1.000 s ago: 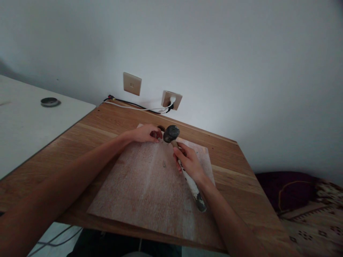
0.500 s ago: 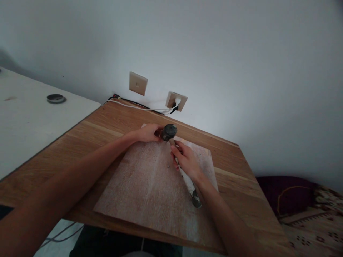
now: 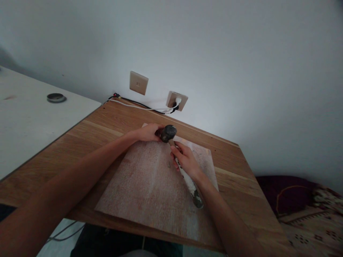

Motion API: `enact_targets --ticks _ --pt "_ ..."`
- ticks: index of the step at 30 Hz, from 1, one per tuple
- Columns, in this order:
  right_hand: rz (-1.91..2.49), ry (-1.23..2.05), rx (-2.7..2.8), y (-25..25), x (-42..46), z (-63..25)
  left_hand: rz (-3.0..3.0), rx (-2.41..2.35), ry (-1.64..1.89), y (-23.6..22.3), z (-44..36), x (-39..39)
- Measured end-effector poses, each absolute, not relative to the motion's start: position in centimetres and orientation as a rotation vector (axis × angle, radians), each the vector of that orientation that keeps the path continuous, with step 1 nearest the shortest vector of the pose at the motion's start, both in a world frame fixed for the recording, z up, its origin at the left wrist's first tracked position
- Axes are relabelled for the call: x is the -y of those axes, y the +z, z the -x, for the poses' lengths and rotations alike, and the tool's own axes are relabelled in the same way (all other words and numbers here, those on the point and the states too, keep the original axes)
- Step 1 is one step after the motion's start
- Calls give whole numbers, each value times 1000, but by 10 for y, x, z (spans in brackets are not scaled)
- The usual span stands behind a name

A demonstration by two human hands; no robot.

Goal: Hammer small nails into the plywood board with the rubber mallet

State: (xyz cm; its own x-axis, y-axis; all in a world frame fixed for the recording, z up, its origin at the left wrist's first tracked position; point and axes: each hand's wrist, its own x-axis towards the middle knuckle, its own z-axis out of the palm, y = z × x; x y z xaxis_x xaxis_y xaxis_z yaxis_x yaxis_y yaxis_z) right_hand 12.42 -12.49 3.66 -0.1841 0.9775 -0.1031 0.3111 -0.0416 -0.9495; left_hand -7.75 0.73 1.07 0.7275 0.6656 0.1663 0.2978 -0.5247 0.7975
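My right hand is wrapped round the handle of a hammer, fairly near its thick dark head. The handle is worn, with patchy white paint and a dark end pointing back toward me. At the far part of a pale, scuffed wooden board, my left hand rests with its fingers curled and pinched. The hammer head covers those fingertips, so whatever is between them is hidden. A small nail-like metal piece shows on the board, left of my right hand.
The board lies on a wooden desk against a white wall. White and black cables run along the back to a wall socket. A white table with a round dark dish adjoins at left. Purple cloth lies at right.
The hammer head has shifted slightly left, from beside my left fingertips to in front of them. My left hand stays at the board's far part. The view has turned slightly.
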Motion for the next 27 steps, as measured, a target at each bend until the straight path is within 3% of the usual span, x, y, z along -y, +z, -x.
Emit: enact_targets --ticks 8,14,20,23,27 --pt "1357 1133 1413 57 134 -140 -2488 -764 589 33 75 15" --pt "1320 1078 1272 62 139 -159 -2989 -178 475 32 68 76" --pt "1329 1087 1291 60 145 -155 -3244 104 751 16 64 99" --pt "1320 1122 1305 60 147 -151 -3166 -110 774 17 73 77" --pt "1313 1185 1325 57 145 -146 -2708 -828 843 15 93 32"
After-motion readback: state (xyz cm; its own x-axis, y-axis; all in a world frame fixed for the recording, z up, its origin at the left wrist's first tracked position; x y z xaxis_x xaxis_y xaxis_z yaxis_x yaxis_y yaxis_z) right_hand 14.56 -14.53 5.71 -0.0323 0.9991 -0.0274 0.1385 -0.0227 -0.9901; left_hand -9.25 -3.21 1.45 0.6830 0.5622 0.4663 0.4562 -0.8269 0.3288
